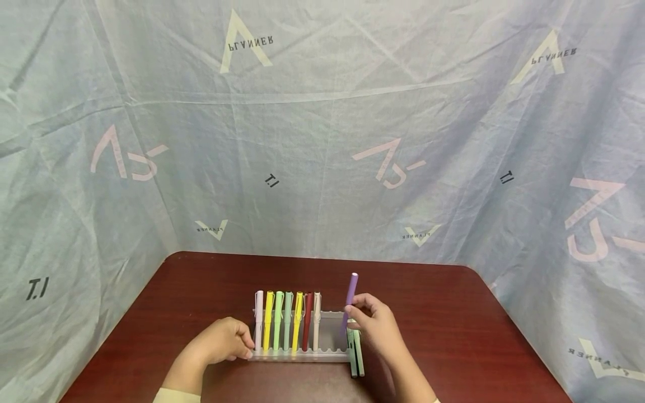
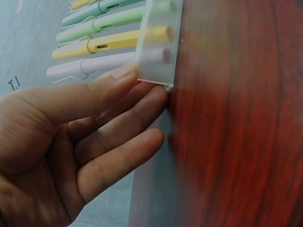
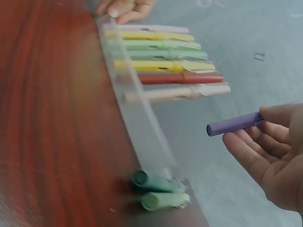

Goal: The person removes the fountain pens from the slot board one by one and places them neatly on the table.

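Note:
A frosted clear pen rack (image 1: 335,355) stands on the table, holding a row of several clip pens. From its left end run pale lilac (image 1: 259,319), yellow, light green, teal, yellow, dark red (image 1: 307,324) and beige (image 1: 317,322). My left hand (image 1: 225,340) pinches the rack's left front corner between thumb and fingers, as the left wrist view shows. Over the rack's right end, my right hand (image 1: 375,322) pinches a purple pen (image 3: 234,125) by thumb and fingertips. That pen tilts slightly from upright, its lower end near the rack's unfilled right part.
A dark green pen (image 3: 156,181) and a light green pen (image 3: 163,200) lie side by side against the rack's right end. Beneath everything is a reddish-brown wooden table (image 1: 453,324). Grey printed cloth (image 1: 322,140) hangs behind it and at both sides.

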{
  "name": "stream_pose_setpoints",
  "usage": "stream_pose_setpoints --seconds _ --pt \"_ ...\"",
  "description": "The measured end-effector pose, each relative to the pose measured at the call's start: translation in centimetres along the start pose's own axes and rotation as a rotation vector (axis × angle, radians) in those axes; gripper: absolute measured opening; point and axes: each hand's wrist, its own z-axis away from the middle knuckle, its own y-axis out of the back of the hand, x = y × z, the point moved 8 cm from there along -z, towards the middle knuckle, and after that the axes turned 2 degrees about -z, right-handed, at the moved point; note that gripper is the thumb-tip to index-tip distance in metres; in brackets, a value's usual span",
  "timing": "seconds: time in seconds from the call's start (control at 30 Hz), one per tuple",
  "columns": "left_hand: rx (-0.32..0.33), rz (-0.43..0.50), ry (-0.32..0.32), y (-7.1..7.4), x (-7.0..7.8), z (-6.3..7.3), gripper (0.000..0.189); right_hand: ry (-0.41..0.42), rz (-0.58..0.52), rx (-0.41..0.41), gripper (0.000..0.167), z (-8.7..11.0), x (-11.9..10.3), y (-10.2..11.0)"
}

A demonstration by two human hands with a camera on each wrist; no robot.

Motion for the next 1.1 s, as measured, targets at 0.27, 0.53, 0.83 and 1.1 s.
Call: stream_pose_setpoints --seconds 0.27,0.53,0.83,1.1 --pt "-0.002 0.003 -0.005 0.0 0.2 0.0 0.012 -0.013 0.000 0.061 0.016 -0.3 -0.2 2.9" --pt "-0.007 0.008 -0.005 0.0 0.1 -0.1 0.013 -0.033 0.070 0.076 0.018 -0.5 0.0 4.4" --pt "-0.003 0.008 0.005 -0.1 -0.2 -0.1 0.013 -0.175 0.192 0.037 0.022 -0.6 2.2 5.3" --pt "-0.004 0.005 -0.014 0.0 -0.1 -0.1 0.013 -0.262 0.293 -0.155 0.021 0.1 4.2 4.8"
